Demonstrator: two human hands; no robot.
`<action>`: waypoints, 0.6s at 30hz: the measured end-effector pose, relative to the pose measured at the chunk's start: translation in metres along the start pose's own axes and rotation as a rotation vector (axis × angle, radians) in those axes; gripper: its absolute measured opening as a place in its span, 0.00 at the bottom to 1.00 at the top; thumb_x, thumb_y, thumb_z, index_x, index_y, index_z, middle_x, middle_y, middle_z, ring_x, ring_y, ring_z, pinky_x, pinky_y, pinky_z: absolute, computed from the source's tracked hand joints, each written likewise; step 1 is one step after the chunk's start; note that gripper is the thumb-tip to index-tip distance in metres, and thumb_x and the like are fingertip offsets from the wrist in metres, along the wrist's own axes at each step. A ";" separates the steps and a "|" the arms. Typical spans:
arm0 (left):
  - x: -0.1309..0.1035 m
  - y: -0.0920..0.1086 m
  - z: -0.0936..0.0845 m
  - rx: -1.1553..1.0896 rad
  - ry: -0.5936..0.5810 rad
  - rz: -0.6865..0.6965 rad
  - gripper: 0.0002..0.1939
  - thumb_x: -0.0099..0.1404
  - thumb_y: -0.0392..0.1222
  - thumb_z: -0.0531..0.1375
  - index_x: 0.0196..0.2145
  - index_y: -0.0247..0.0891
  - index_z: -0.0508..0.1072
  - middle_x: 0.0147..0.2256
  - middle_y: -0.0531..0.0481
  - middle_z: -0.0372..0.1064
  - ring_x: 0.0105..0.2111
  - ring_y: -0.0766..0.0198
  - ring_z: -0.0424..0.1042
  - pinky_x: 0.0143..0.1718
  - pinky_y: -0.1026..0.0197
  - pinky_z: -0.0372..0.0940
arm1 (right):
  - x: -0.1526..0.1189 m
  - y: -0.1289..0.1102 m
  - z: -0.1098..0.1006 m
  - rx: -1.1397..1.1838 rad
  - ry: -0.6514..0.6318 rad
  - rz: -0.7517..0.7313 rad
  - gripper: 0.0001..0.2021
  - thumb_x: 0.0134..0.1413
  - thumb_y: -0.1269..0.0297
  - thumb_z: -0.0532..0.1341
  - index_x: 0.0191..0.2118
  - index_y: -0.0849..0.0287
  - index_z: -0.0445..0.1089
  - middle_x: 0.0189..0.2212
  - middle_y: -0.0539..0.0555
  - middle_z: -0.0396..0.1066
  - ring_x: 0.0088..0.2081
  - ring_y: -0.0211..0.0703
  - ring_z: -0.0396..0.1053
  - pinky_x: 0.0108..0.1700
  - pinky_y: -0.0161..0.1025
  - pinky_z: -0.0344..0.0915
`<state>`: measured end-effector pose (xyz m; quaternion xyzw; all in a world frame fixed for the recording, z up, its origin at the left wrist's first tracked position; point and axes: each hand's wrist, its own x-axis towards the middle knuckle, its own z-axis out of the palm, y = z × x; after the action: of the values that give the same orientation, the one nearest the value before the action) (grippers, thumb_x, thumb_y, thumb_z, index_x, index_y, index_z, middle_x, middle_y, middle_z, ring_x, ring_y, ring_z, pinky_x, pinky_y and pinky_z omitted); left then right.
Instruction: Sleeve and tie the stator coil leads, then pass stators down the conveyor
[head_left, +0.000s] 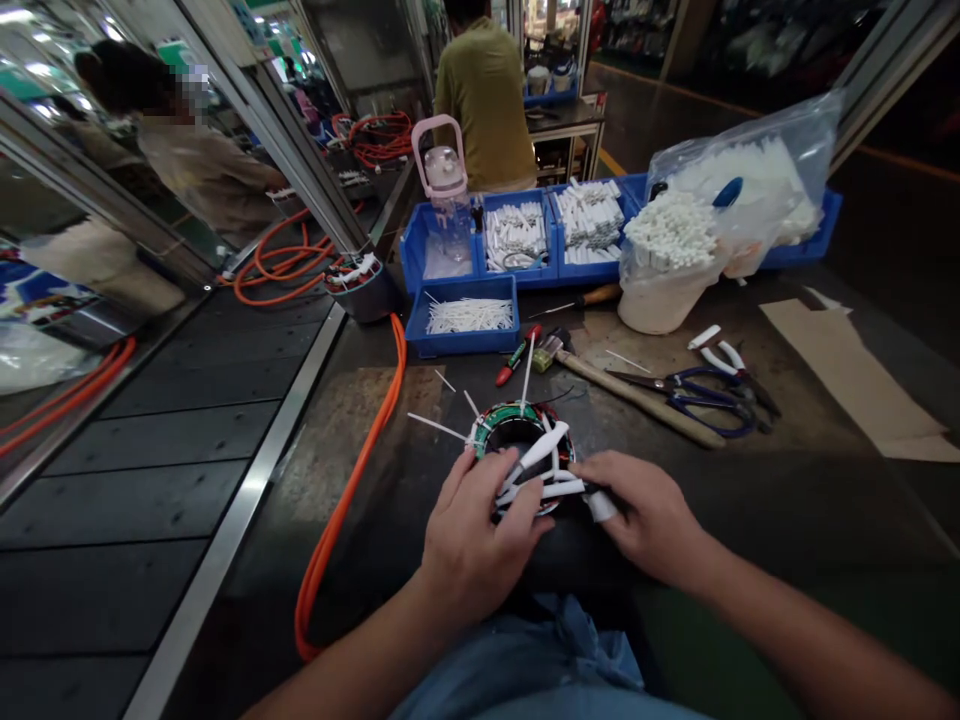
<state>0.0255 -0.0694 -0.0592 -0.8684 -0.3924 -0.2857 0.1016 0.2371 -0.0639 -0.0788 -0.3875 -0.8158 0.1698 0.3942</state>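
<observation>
A ring-shaped motor stator (499, 418) with green and red windings lies on the bench in front of me. White cable ties stick out from its far rim. White sleeves (547, 447) cross over its near side. My left hand (476, 530) is curled over the stator's near left edge, its fingers closed on a white sleeve. At the right end of that sleeve is my right hand (649, 510), thumb and fingers pinched together. Something dark and a pale, shiny piece show between those fingers; what they are is unclear.
Blue bins (555, 275) with white sleeves line the back, beside a tray of cable ties (469, 318). A hammer (637, 395), scissors (697, 390) and pliers (742, 375) lie to the right. Orange cable (349, 490) runs down the left, alongside a slatted conveyor (127, 520). Other people work beyond.
</observation>
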 end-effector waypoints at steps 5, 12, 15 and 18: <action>-0.001 0.001 0.004 -0.153 0.047 -0.063 0.20 0.56 0.40 0.63 0.47 0.33 0.66 0.43 0.42 0.69 0.46 0.58 0.68 0.53 0.50 0.62 | 0.002 0.003 0.002 0.134 0.035 0.035 0.17 0.53 0.77 0.52 0.47 0.57 0.65 0.38 0.54 0.69 0.40 0.39 0.68 0.42 0.35 0.66; 0.000 0.000 0.005 -0.225 0.080 -0.038 0.17 0.57 0.38 0.61 0.45 0.34 0.67 0.42 0.44 0.71 0.44 0.62 0.70 0.51 0.54 0.64 | 0.033 0.017 -0.025 0.148 -0.291 -0.173 0.19 0.58 0.78 0.46 0.52 0.59 0.62 0.43 0.57 0.67 0.44 0.39 0.65 0.44 0.36 0.63; 0.000 0.001 0.005 -0.218 0.073 -0.040 0.18 0.58 0.37 0.61 0.46 0.35 0.66 0.43 0.44 0.71 0.45 0.61 0.69 0.51 0.54 0.65 | 0.050 0.012 -0.031 -0.023 -0.388 -0.336 0.16 0.61 0.75 0.46 0.51 0.62 0.63 0.42 0.59 0.67 0.42 0.43 0.65 0.41 0.39 0.64; -0.001 0.003 0.004 -0.206 0.039 -0.077 0.18 0.58 0.38 0.60 0.46 0.35 0.65 0.43 0.44 0.70 0.46 0.61 0.69 0.51 0.54 0.64 | 0.059 0.007 -0.033 -0.149 -0.473 -0.439 0.15 0.63 0.72 0.45 0.50 0.63 0.64 0.41 0.60 0.68 0.39 0.44 0.65 0.40 0.40 0.63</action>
<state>0.0291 -0.0706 -0.0628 -0.8528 -0.3919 -0.3450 0.0084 0.2435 -0.0154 -0.0314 -0.1800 -0.9590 0.1059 0.1915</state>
